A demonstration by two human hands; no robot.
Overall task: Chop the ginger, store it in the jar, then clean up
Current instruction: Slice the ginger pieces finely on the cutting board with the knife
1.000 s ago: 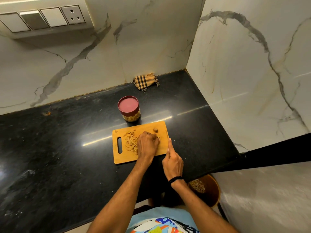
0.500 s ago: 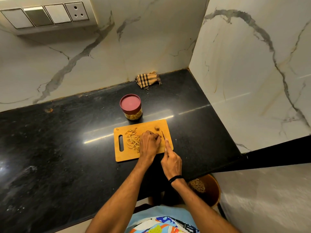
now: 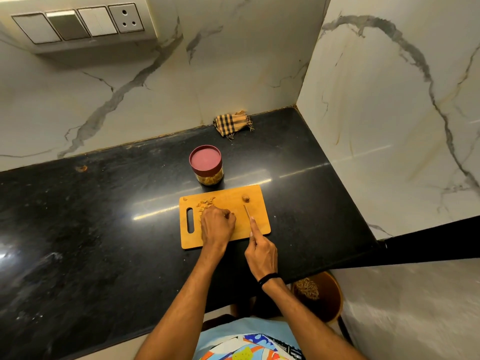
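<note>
Judging chopping as part-done, we find our left hand (image 3: 217, 224) curled on the ginger (image 3: 206, 203) on the cutting board (image 3: 259, 224), right hand (image 3: 261, 252) gripping the knife (image 3: 246, 211), one chunk (image 3: 245, 198) uncut, jar (image 3: 206, 165) lidded, cleanup pending.

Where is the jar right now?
Head view: the red-lidded jar stands on the black counter, slightly left of centre, just behind the far edge of the cutting board; the checked cloth lies farther back by the wall.

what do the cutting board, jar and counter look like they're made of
Cutting board: probably wood or bamboo, matte orange-tan.
Jar: see-through body, glass or plastic, cannot tell; lid matte red, likely plastic.
Counter: polished black stone, speckled, mirroring light streaks.
</note>
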